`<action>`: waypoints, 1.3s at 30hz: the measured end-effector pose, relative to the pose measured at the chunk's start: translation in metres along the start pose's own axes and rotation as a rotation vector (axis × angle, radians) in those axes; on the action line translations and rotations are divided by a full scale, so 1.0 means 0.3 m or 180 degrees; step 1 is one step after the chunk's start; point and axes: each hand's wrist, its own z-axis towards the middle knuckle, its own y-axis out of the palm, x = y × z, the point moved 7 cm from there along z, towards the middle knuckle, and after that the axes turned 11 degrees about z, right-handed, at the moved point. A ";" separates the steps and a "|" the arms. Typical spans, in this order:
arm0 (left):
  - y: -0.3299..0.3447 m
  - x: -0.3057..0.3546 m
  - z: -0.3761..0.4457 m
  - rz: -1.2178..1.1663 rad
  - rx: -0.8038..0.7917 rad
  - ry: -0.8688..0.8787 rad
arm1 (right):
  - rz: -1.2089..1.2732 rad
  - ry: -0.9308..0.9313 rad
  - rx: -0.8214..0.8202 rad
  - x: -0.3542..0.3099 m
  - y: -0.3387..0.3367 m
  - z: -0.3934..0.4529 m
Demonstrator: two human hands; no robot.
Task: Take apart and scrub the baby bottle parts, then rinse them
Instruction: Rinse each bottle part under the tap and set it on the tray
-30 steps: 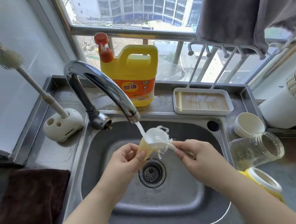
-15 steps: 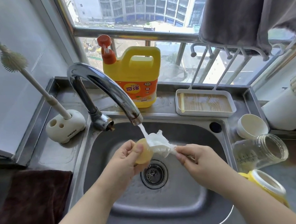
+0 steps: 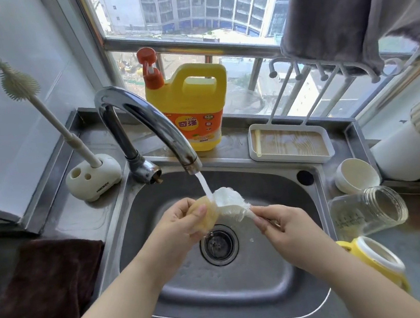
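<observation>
Over the steel sink, my left hand grips a small yellowish bottle part under the running tap. My right hand pinches the handle of a small white brush, whose bristled head lies against the part in the water stream. The clear bottle body lies on its side on the right counter. A white cap stands behind it, and a yellow collar ring sits in front.
A yellow detergent jug stands behind the tap. A long bottle brush stands in a white holder at left. A white tray sits at the back, a dark cloth at left, a white canister at right.
The yellowish part has been turned in my left hand, and the brush head now lies beside it under the stream rather than inside its opening.
</observation>
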 end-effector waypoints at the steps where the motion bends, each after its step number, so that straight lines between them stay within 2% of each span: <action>1: -0.005 -0.001 -0.002 0.0178 0.0040 0.0037 | -0.0017 0.0046 0.0047 0.004 -0.006 0.000; 5: 0.013 0.009 -0.010 0.0195 0.0028 0.0150 | -0.0192 -0.0158 0.0045 -0.041 0.009 -0.001; 10: 0.014 0.022 -0.019 0.0168 -0.0038 0.0284 | -0.0221 -0.0017 0.0181 -0.022 -0.019 0.003; 13: 0.004 0.025 -0.011 0.0046 0.0091 0.0196 | -0.0026 -0.0290 0.0006 -0.070 0.017 -0.006; 17: -0.023 0.028 -0.007 -0.0133 0.0224 0.0157 | -0.0138 -0.0068 0.0084 -0.012 0.006 -0.002; 21: -0.006 0.024 0.001 -0.0221 0.0250 0.0017 | -0.0018 -0.0198 0.0057 -0.019 0.032 -0.012; 24: -0.001 0.015 0.002 0.0188 0.0172 -0.0088 | -0.0017 -0.0194 0.0131 -0.022 0.023 -0.006; 28: -0.009 0.024 -0.003 0.0779 0.0212 0.0092 | -0.0044 -0.0265 0.0157 -0.034 0.025 0.000; 33: -0.014 0.020 -0.003 0.0809 0.0379 -0.0010 | -0.0329 -0.0152 0.0145 -0.010 0.015 -0.005; 35: -0.007 0.025 -0.002 0.0758 0.0299 0.0027 | -0.0381 -0.0054 0.0209 0.000 0.005 -0.005; 39: 0.001 0.034 -0.003 0.0627 0.0286 0.0107 | -0.0286 -0.0200 0.0117 -0.040 0.029 -0.006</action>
